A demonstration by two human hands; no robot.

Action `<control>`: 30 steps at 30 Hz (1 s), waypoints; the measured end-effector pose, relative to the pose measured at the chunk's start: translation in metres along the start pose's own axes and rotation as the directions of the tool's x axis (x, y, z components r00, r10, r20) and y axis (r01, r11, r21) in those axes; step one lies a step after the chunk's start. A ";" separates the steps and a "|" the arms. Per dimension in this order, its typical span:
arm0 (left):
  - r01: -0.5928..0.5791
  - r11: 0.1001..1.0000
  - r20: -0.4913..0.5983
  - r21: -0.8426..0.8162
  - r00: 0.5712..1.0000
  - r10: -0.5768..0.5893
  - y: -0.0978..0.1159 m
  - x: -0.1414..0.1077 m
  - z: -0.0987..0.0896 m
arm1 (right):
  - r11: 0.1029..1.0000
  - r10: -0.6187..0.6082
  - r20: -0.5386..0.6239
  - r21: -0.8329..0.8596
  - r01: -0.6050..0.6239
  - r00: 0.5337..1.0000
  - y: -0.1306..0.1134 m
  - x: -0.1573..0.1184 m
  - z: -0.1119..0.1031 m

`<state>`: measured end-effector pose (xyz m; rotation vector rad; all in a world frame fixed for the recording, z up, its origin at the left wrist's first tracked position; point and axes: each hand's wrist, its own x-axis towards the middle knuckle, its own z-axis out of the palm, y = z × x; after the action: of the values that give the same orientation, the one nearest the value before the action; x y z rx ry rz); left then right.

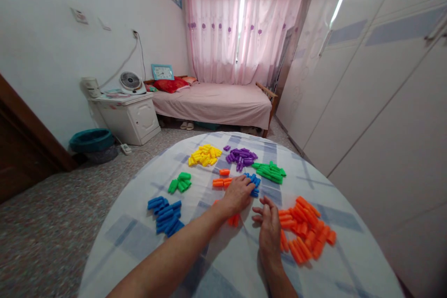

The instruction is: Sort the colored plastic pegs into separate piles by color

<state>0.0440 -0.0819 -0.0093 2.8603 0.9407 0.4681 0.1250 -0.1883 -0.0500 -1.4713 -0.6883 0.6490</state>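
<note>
My left hand (240,193) reaches across the middle of the table, its fingers stretched over a small heap of blue tube-like plastic pieces (255,183). It partly covers the heap, and I see no piece lifted. Orange pieces (222,182) lie beside its knuckles, and more orange pieces (233,220) show below its wrist. My right hand (268,223) rests side-on to the cloth, fingers apart and nothing in them. Just right of it spreads a large pile of orange pieces (307,228).
The round table has a checked cloth (216,270). Around the hands lie yellow pieces (204,155), purple pieces (240,157), green pieces at right (270,172), green pieces at left (180,182) and a blue pile (166,215). Beyond stand a bed (216,102) and a wardrobe (349,79).
</note>
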 end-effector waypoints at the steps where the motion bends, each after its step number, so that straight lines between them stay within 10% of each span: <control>1: 0.004 1.000 0.016 0.018 1.000 -0.005 0.001 0.006 0.004 | 1.000 0.002 0.000 0.004 -0.002 1.000 0.001 0.000 -0.001; 11: 0.098 0.971 -0.106 -0.216 0.987 -0.123 -0.005 -0.005 -0.006 | 1.000 0.012 0.000 0.004 -0.012 1.000 0.002 0.002 0.000; 15: 0.141 0.613 -0.104 -0.777 0.933 -0.346 -0.017 -0.025 -0.034 | 1.000 -0.017 0.010 -0.017 0.017 1.000 -0.001 0.000 0.000; 19: 0.130 0.300 -0.022 -0.945 0.889 -0.457 -0.033 -0.063 -0.064 | 0.999 0.001 0.025 -0.052 0.000 1.000 -0.004 -0.001 0.000; 30: 0.683 0.629 -0.258 -0.370 0.575 -0.776 -0.116 -0.215 -0.102 | 0.995 0.028 0.053 -0.096 -0.023 0.998 -0.007 0.000 0.003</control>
<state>-0.2173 -0.1166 0.0112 1.8969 1.8718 0.9752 0.1225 -0.1870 -0.0426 -1.5570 -0.7517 0.6856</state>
